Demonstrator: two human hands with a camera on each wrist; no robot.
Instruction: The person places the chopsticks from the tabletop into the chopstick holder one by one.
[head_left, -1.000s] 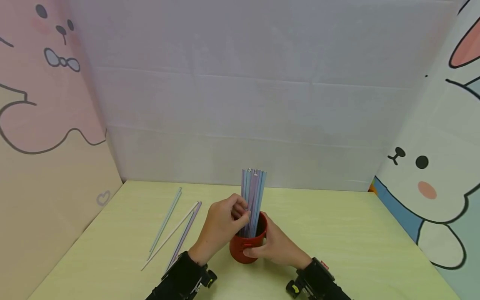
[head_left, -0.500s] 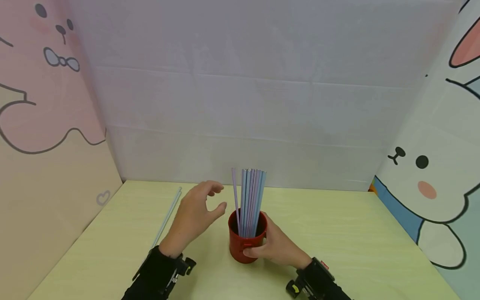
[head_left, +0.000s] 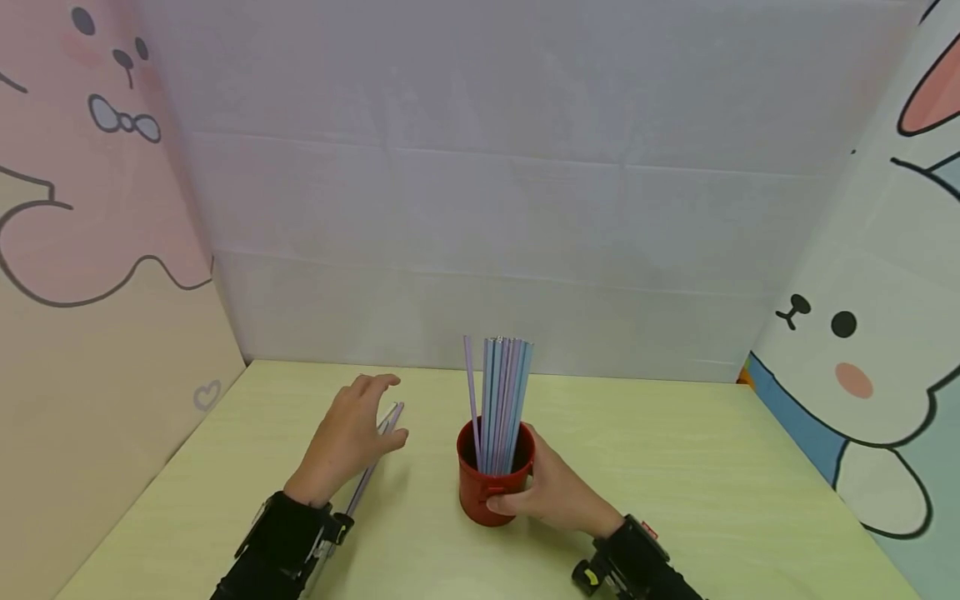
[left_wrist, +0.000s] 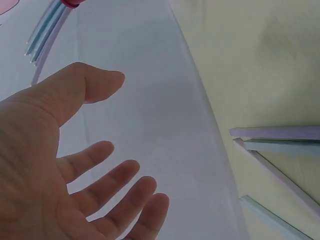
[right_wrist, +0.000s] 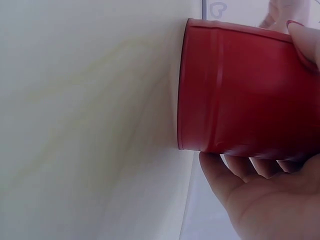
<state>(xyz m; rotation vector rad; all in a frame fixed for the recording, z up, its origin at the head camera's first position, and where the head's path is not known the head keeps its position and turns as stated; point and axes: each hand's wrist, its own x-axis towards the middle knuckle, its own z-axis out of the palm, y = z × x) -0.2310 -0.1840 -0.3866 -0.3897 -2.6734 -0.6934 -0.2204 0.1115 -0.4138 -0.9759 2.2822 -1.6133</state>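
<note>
My right hand grips a red cup standing on the table, its thumb on the near side; the right wrist view shows its fingers against the wall of the cup. Upright in the cup stands a bundle of blue and purple straws, and one purple straw leans apart at the left. My left hand holds nothing and hovers over the loose straws, thumb and fingers spread. The left wrist view shows purple, white and pale green straws lying beyond the fingertips.
The pale yellow table ends at a whitish back panel. Side panels with cartoon animals stand at the left and right. Black wrist cameras are strapped on both forearms.
My left hand has left the straws in the cup and moved left over the loose ones. One purple straw now stands apart inside the cup. The right hand has kept its hold.
</note>
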